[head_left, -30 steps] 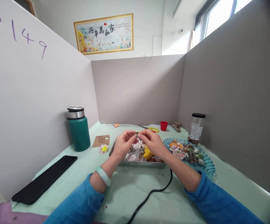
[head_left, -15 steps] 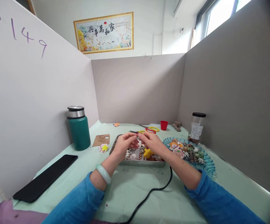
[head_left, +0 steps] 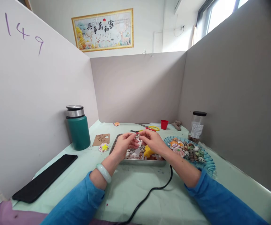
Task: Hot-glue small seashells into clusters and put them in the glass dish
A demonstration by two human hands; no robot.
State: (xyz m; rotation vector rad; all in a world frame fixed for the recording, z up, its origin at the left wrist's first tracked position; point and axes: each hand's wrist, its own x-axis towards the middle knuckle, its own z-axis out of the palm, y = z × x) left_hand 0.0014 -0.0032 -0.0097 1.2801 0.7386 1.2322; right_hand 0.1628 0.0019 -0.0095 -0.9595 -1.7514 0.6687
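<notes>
My left hand (head_left: 123,145), below a pale green bangle (head_left: 103,173), hovers over the left part of a metal tray (head_left: 142,162). Its thumb and fingers are pinched together; whatever is between them is too small to make out. Facing it, my right hand (head_left: 155,143) is also closed in a pinch, its fingertips a little apart from the left ones. What the right fingers hold, if anything, is hidden. Inside the tray, below the hands, lie small shells (head_left: 133,155) and a yellow star-shaped piece (head_left: 148,152). My hands cover part of the tray.
A blue plate (head_left: 211,165) heaped with shells stands on the right, near a black-lidded jar (head_left: 196,128). Scissors (head_left: 153,128) and a red cup (head_left: 164,124) lie behind. Leftward are a green bottle (head_left: 78,132) and black phone-like slab (head_left: 47,176). A black cable (head_left: 147,196) crosses the front.
The fingertips of my two hands have parted slightly, leaving a small gap between them. The whole view has shifted a little.
</notes>
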